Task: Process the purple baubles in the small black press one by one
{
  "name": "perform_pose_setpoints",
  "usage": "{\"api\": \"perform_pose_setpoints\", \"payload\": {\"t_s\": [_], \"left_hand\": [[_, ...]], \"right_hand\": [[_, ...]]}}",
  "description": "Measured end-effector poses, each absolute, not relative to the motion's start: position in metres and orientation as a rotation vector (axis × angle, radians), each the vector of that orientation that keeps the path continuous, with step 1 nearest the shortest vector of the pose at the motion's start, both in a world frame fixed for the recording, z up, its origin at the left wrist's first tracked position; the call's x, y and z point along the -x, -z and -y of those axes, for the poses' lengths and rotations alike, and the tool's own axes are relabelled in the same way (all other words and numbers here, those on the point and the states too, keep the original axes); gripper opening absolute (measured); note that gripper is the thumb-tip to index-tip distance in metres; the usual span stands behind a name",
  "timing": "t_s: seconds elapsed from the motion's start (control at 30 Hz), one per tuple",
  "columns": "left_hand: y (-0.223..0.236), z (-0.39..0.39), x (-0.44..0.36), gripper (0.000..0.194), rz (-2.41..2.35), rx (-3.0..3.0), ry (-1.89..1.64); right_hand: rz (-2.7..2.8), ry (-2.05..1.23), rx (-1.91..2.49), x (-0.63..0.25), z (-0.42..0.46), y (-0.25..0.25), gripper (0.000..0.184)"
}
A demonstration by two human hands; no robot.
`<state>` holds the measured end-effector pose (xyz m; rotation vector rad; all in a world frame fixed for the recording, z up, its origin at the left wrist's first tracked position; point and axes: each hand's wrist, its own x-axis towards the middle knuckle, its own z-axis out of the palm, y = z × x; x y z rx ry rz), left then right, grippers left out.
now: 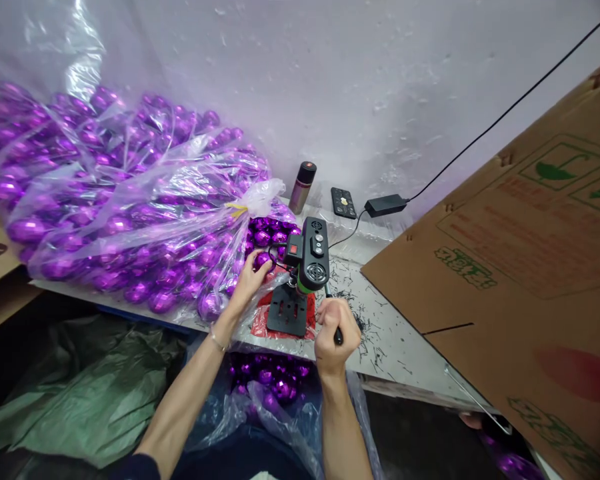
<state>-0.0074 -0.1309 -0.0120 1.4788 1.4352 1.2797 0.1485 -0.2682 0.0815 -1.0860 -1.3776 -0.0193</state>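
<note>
My left hand (249, 281) is closed round a shiny purple ball (263, 259), holding it beside the small black bench drill (307, 261). My right hand (333, 328) is wrapped round the drill's black lever handle (338, 335) at the machine's right side. The drill stands on a black base plate (287, 311) over a red sheet, at the front edge of the white table (395, 347). Just behind the ball lie several more purple balls (267, 233).
A big clear plastic bag of purple balls (105, 200) fills the table's left. Another bag of balls (275, 380) hangs below the table edge between my arms. A large cardboard box (525, 267) stands at right. A dark bottle (302, 187), a remote (343, 202) and a power adapter (385, 205) sit at the back.
</note>
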Motion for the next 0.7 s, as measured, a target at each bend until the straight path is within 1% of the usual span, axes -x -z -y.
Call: {"api": "perform_pose_setpoints", "payload": {"t_s": [0.07,0.23,0.37,0.5,0.7], "left_hand": [[0.021,0.162,0.014,0.045,-1.323,-1.404,-1.271],[0.037,0.220,0.001,0.051,-1.229,-1.325,-1.260],[0.046,0.225,-0.021,0.055,-1.264,-1.517,-1.290],[0.056,0.218,-0.028,0.057,-1.367,-1.733,-1.195],[0.057,0.217,-0.030,0.058,-1.262,-1.863,-1.170]], "right_hand": [[1.360,-0.008,1.104,-0.148,0.266,-0.089,0.036],[1.351,-0.017,1.110,-0.148,0.264,-0.097,0.038],[1.356,-0.031,1.119,-0.149,0.267,-0.094,0.037],[1.382,-0.022,1.119,-0.150,0.268,-0.090,0.034],[1.374,-0.018,1.097,-0.150,0.269,-0.087,0.031]]}}
